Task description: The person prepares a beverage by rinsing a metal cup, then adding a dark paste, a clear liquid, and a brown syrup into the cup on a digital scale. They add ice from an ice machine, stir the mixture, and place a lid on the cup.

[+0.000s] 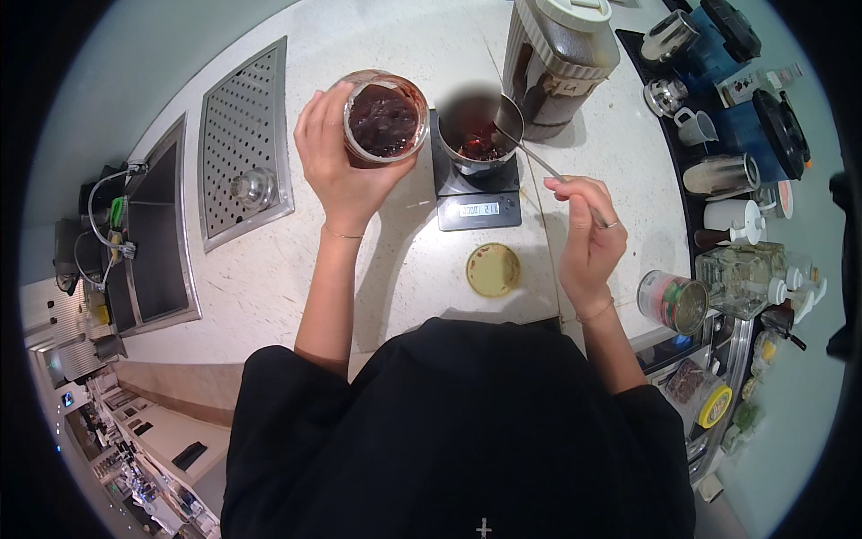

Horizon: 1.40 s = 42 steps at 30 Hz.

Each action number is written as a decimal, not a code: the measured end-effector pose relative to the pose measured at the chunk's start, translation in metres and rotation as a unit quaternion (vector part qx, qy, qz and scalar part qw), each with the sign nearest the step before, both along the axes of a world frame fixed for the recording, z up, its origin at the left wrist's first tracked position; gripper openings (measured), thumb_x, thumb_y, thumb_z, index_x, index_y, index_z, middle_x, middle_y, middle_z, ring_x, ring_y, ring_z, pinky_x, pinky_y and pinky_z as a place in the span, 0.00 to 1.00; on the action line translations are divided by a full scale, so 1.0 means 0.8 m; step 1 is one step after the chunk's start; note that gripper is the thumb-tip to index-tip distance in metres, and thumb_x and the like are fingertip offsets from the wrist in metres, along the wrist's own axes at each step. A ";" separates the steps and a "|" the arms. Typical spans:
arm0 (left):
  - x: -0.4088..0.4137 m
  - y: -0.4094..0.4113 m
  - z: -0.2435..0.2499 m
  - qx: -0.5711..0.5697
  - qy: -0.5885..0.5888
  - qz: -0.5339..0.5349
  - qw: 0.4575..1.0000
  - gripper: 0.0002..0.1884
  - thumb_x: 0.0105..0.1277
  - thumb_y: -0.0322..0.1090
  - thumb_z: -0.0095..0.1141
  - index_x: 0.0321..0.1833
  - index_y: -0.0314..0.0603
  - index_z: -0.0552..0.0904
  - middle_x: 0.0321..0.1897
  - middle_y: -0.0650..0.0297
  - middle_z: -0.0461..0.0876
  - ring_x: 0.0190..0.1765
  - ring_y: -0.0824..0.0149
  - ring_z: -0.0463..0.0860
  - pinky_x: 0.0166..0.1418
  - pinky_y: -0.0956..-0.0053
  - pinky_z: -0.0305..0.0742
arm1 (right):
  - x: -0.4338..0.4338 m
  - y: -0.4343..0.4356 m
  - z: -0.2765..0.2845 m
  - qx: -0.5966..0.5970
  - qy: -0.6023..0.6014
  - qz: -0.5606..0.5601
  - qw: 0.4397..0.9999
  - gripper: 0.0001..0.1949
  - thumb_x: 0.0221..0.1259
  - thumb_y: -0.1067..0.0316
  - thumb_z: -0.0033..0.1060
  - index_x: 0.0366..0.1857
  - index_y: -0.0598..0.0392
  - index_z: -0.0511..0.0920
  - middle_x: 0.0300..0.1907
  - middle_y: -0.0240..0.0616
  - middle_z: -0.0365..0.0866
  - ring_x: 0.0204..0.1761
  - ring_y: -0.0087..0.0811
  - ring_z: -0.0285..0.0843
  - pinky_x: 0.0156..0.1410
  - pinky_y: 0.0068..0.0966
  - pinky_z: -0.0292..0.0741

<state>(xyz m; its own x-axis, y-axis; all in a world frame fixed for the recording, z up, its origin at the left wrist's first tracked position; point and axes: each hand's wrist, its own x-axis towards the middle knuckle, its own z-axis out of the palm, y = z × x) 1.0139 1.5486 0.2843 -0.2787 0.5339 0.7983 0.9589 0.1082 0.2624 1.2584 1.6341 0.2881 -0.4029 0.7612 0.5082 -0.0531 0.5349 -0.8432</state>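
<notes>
My left hand [343, 151] grips a glass jar of dark red jam [384, 121], its open mouth tilted towards me. In my right hand [589, 222] is the handle of a long metal spoon [539, 160], whose far end dips into a metal cup [510, 121]. Glossy red jam lies in the cup; a dark blur hides part of its inside. The cup stands on a black digital kitchen scale [448, 178] with a lit display. A round yellowish jar lid [493, 269], smeared with red spots, lies on the white counter nearer to me.
A large lidded plastic canister [562, 74] stands behind the cup. At left are a perforated metal drain plate [236, 121] and a sink [158, 269]. Blender jugs [747, 138], metal cups, pump bottles and a tin can [672, 302] line the right side.
</notes>
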 end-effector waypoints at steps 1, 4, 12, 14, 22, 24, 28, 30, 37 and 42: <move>0.000 -0.002 -0.002 0.000 -0.003 -0.001 1.000 0.44 0.35 0.46 0.79 0.60 0.47 0.73 0.56 0.62 0.74 0.62 0.57 0.70 0.67 0.62 0.63 | 0.001 0.000 -0.004 0.016 -0.018 -0.003 1.000 0.06 0.65 0.77 0.49 0.37 0.62 0.79 0.37 0.41 0.83 0.42 0.34 0.78 0.51 0.26 0.73; 0.004 -0.012 -0.001 -0.012 -0.015 0.018 1.000 0.45 0.35 0.46 0.79 0.60 0.48 0.73 0.56 0.62 0.74 0.63 0.57 0.69 0.67 0.61 0.64 | 0.004 -0.002 -0.008 0.036 -0.025 -0.005 0.999 0.06 0.64 0.77 0.50 0.38 0.61 0.79 0.38 0.41 0.83 0.42 0.37 0.78 0.50 0.27 0.73; 0.019 -0.061 0.000 -0.022 -0.041 0.018 0.999 0.44 0.34 0.45 0.78 0.60 0.44 0.73 0.57 0.59 0.75 0.63 0.53 0.69 0.68 0.57 0.62 | 0.005 -0.001 0.004 0.128 -0.018 0.014 0.992 0.05 0.63 0.75 0.52 0.38 0.59 0.79 0.39 0.41 0.83 0.42 0.38 0.78 0.51 0.28 0.73; 0.026 -0.078 0.001 -0.032 -0.051 0.013 0.998 0.45 0.34 0.46 0.78 0.60 0.42 0.73 0.57 0.59 0.75 0.64 0.52 0.69 0.68 0.56 0.62 | 0.006 -0.002 0.004 0.136 -0.013 0.016 0.991 0.05 0.63 0.75 0.52 0.38 0.59 0.79 0.39 0.42 0.83 0.42 0.38 0.78 0.51 0.29 0.73; 0.077 -0.149 -0.020 -0.118 -0.157 -0.002 0.981 0.44 0.35 0.44 0.76 0.59 0.38 0.72 0.55 0.54 0.75 0.61 0.49 0.70 0.67 0.56 0.62 | 0.007 -0.006 0.020 0.140 0.016 -0.003 0.990 0.06 0.63 0.76 0.51 0.37 0.59 0.80 0.39 0.42 0.83 0.43 0.39 0.78 0.52 0.30 0.73; 0.089 -0.157 -0.022 -0.136 -0.170 -0.011 0.976 0.44 0.35 0.44 0.76 0.59 0.38 0.73 0.55 0.54 0.75 0.61 0.49 0.70 0.66 0.56 0.62 | 0.009 -0.008 0.019 0.153 0.017 -0.008 0.988 0.06 0.62 0.77 0.52 0.38 0.60 0.80 0.39 0.42 0.83 0.43 0.39 0.78 0.52 0.30 0.73; 0.107 -0.153 -0.019 -0.138 -0.205 -0.038 0.968 0.43 0.34 0.42 0.76 0.58 0.37 0.73 0.54 0.54 0.75 0.61 0.49 0.71 0.66 0.56 0.63 | 0.011 -0.011 0.006 0.114 -0.033 -0.003 0.993 0.06 0.61 0.77 0.54 0.39 0.62 0.80 0.39 0.44 0.83 0.41 0.39 0.79 0.51 0.28 0.73; 0.114 -0.148 -0.016 -0.130 -0.216 -0.059 0.966 0.43 0.34 0.42 0.76 0.58 0.37 0.73 0.54 0.54 0.75 0.60 0.49 0.71 0.65 0.56 0.64 | 0.012 -0.015 0.003 0.106 -0.007 -0.022 0.994 0.07 0.63 0.75 0.53 0.40 0.64 0.79 0.38 0.44 0.83 0.41 0.37 0.79 0.50 0.26 0.74; 0.143 -0.108 0.000 -0.106 -0.298 -0.176 0.932 0.42 0.35 0.44 0.77 0.57 0.37 0.74 0.54 0.54 0.75 0.59 0.53 0.72 0.64 0.60 0.65 | 0.010 -0.013 -0.002 -0.309 0.230 -0.011 0.923 0.13 0.73 0.66 0.43 0.45 0.67 0.74 0.40 0.49 0.81 0.42 0.31 0.79 0.52 0.27 0.76; 0.175 -0.040 -0.005 -0.085 -0.425 -0.271 0.859 0.41 0.34 0.46 0.78 0.55 0.35 0.76 0.53 0.54 0.76 0.58 0.56 0.74 0.63 0.64 0.67 | 0.054 -0.007 0.016 -0.292 0.344 -0.034 0.892 0.14 0.74 0.62 0.41 0.46 0.65 0.72 0.42 0.53 0.80 0.43 0.33 0.79 0.51 0.29 0.75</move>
<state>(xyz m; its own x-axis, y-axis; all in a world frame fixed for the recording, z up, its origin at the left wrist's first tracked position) 1.1541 1.5162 0.2803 -0.3968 0.8580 0.3261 0.3500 -0.1870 0.9179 1.3014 1.6282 0.3009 -0.0909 0.9877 0.1269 -0.6497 0.0377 -0.7593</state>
